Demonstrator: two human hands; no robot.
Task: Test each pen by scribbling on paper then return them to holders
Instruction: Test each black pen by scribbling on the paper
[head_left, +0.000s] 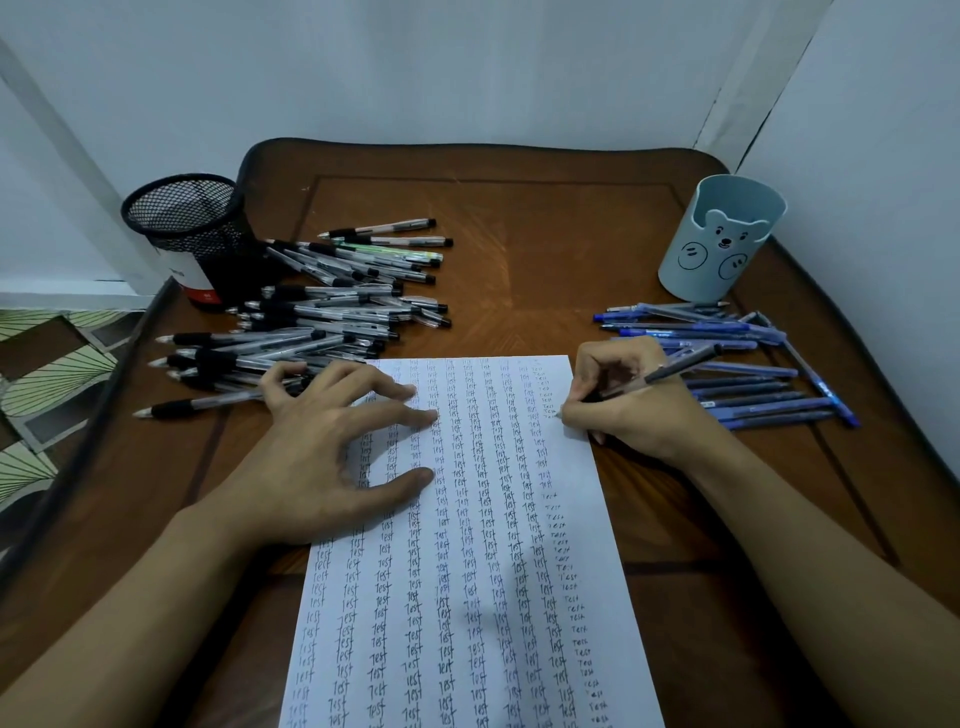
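white paper (467, 571) crammed with columns of the word "test" lies between the forearms. left hand (332, 441) rests on it, fingers spread and loose, pinning its upper left. right hand (623, 400) pinches a dark pen (670, 371), tip at the sheet's right edge. black pens (322, 312) sprawl beside the mesh holder (192, 228) (blue pens (737, 364) below the bear cup (722, 239)).
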